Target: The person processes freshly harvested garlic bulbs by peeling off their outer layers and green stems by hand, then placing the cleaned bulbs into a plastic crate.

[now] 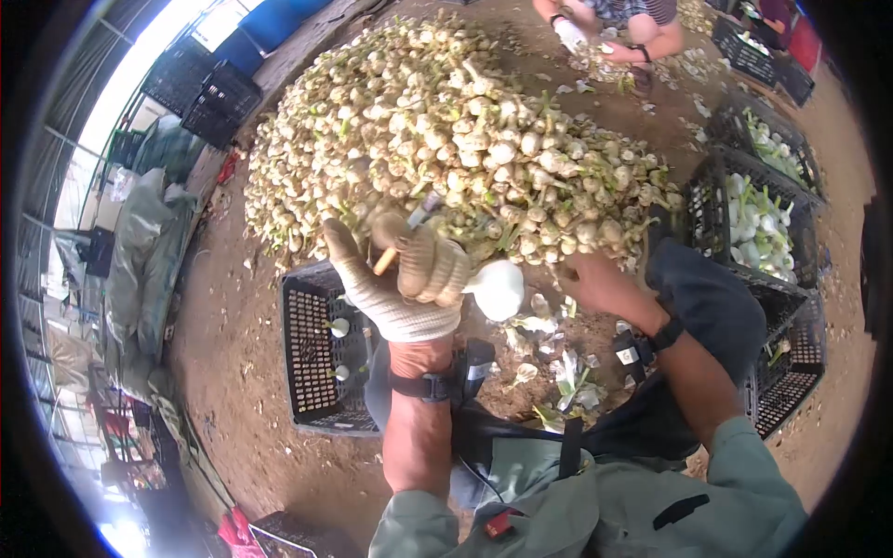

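My left hand, in a pale knitted glove, is closed. Out of its fist on the right pokes a white peeled garlic bulb, stem end towards the fingers. A small knife with an orange-brown handle also sits in this hand, its greyish end pointing up over the pile. My bare right hand is at the near edge of the heap of unpeeled garlic; its fingertips are blurred and I cannot see whether they hold anything. Loose garlic skins and cut leaves lie on the ground between my legs.
A black crate with a few white bulbs stands at my left. To my right, crates hold peeled garlic. Another person's gloved hand shows beyond the heap. Stacked crates and green sheeting line the left side.
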`<control>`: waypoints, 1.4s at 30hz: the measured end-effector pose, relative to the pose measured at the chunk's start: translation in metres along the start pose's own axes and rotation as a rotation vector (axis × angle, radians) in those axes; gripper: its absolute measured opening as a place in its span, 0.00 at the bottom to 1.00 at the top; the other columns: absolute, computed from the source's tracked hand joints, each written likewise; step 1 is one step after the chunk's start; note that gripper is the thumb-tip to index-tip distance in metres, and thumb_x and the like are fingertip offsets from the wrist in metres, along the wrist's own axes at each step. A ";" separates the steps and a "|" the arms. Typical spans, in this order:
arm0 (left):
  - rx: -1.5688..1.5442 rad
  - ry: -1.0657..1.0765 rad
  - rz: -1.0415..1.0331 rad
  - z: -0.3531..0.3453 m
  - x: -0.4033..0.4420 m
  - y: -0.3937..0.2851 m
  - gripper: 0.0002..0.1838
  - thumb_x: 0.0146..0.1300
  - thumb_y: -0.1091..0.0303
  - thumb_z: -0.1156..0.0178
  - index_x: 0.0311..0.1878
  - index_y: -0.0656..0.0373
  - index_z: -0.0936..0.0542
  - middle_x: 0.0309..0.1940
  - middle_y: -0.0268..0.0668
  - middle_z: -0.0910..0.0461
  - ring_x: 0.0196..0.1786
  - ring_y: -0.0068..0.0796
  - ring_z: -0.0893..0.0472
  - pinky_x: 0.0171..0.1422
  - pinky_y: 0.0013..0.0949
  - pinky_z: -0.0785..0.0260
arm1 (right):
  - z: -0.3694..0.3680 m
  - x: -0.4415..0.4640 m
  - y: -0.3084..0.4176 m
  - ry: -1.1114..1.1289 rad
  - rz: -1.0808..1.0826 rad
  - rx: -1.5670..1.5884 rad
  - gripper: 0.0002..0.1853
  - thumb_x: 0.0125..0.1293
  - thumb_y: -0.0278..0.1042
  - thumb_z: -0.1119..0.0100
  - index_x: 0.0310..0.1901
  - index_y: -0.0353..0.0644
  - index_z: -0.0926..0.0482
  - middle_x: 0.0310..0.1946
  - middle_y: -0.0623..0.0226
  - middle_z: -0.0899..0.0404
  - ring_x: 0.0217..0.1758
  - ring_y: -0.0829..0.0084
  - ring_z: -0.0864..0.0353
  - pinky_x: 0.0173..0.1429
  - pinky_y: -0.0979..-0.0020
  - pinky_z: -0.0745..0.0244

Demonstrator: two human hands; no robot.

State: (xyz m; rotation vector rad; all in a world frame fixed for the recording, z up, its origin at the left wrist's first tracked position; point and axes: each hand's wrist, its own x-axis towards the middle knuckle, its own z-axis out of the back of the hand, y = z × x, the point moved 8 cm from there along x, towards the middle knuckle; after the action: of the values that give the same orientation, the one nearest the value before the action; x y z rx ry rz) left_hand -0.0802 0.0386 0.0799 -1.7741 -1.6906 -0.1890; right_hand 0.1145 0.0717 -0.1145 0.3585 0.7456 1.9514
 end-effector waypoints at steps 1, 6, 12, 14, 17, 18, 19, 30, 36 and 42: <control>0.013 -0.025 -0.013 0.002 -0.003 -0.010 0.36 0.71 0.35 0.62 0.47 0.59 0.17 0.07 0.21 0.51 0.10 0.17 0.54 0.13 0.27 0.59 | -0.009 -0.003 0.006 0.087 0.010 0.022 0.15 0.56 0.40 0.41 0.34 0.33 0.22 0.25 0.48 0.23 0.31 0.47 0.22 0.37 0.54 0.28; 0.819 -0.790 -0.275 0.046 -0.069 -0.134 0.25 0.64 0.42 0.41 0.35 0.58 0.17 0.13 0.24 0.31 0.11 0.14 0.44 0.12 0.24 0.56 | -0.071 -0.027 -0.001 0.301 0.066 -0.095 0.12 0.57 0.37 0.43 0.35 0.34 0.22 0.27 0.48 0.21 0.32 0.46 0.22 0.39 0.51 0.29; 1.061 -1.195 -0.460 0.072 -0.141 -0.205 0.31 0.68 0.40 0.48 0.42 0.65 0.20 0.17 0.31 0.28 0.17 0.20 0.30 0.19 0.22 0.37 | -0.149 -0.044 -0.060 0.598 -0.110 0.007 0.15 0.52 0.28 0.46 0.41 0.36 0.18 0.36 0.46 0.18 0.41 0.47 0.18 0.47 0.53 0.26; 0.931 -1.137 -0.406 0.076 -0.129 -0.196 0.31 0.69 0.40 0.51 0.42 0.65 0.19 0.16 0.32 0.29 0.17 0.21 0.31 0.18 0.23 0.38 | -0.147 -0.005 -0.079 0.388 -0.100 -0.084 0.16 0.56 0.29 0.46 0.47 0.38 0.20 0.32 0.45 0.19 0.38 0.47 0.19 0.45 0.52 0.25; 0.586 -0.933 -0.288 0.068 -0.088 -0.158 0.31 0.71 0.41 0.55 0.41 0.65 0.19 0.16 0.33 0.29 0.17 0.22 0.32 0.18 0.25 0.40 | -0.125 0.066 -0.057 0.009 -0.040 -0.226 0.20 0.59 0.28 0.45 0.54 0.37 0.27 0.37 0.46 0.22 0.39 0.47 0.22 0.46 0.53 0.26; 0.607 -0.895 -0.263 0.064 -0.080 -0.150 0.31 0.72 0.42 0.56 0.40 0.65 0.19 0.16 0.33 0.29 0.16 0.22 0.33 0.18 0.25 0.40 | -0.121 0.089 -0.040 -0.027 0.089 -0.299 0.21 0.58 0.27 0.44 0.55 0.38 0.28 0.44 0.46 0.25 0.45 0.47 0.24 0.51 0.53 0.28; 0.626 -0.855 -0.234 0.062 -0.073 -0.141 0.32 0.73 0.42 0.57 0.40 0.65 0.18 0.16 0.34 0.29 0.16 0.22 0.33 0.18 0.26 0.40 | -0.118 0.111 -0.023 -0.064 0.216 -0.368 0.22 0.57 0.25 0.43 0.56 0.38 0.29 0.51 0.47 0.28 0.50 0.47 0.27 0.55 0.52 0.31; 0.814 -0.986 -0.059 0.072 -0.073 -0.103 0.26 0.71 0.45 0.51 0.42 0.63 0.20 0.15 0.30 0.35 0.15 0.22 0.37 0.18 0.28 0.44 | -0.133 0.148 -0.038 0.067 0.218 -0.523 0.23 0.58 0.16 0.50 0.55 0.46 0.28 0.56 0.47 0.36 0.51 0.48 0.29 0.55 0.52 0.31; 0.618 -0.951 -0.020 0.080 -0.070 -0.059 0.21 0.70 0.47 0.46 0.43 0.58 0.20 0.24 0.30 0.23 0.21 0.18 0.27 0.22 0.21 0.37 | -0.086 0.086 -0.051 0.040 -0.012 0.410 0.23 0.59 0.36 0.36 0.55 0.44 0.30 0.46 0.53 0.33 0.37 0.65 0.21 0.45 0.65 0.17; 0.853 -0.885 -0.122 0.076 -0.049 0.005 0.17 0.72 0.56 0.48 0.49 0.62 0.23 0.32 0.35 0.20 0.34 0.21 0.23 0.42 0.27 0.29 | 0.011 0.018 0.086 0.003 -0.201 1.316 0.27 0.69 0.42 0.45 0.63 0.35 0.37 0.52 0.61 0.24 0.52 0.66 0.21 0.56 0.59 0.23</control>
State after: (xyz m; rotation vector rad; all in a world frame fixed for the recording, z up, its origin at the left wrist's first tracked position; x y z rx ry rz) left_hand -0.1083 0.0398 -0.0060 -1.1121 -1.9793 1.2462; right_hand 0.0516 0.0630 -0.0520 0.9882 1.9151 1.0239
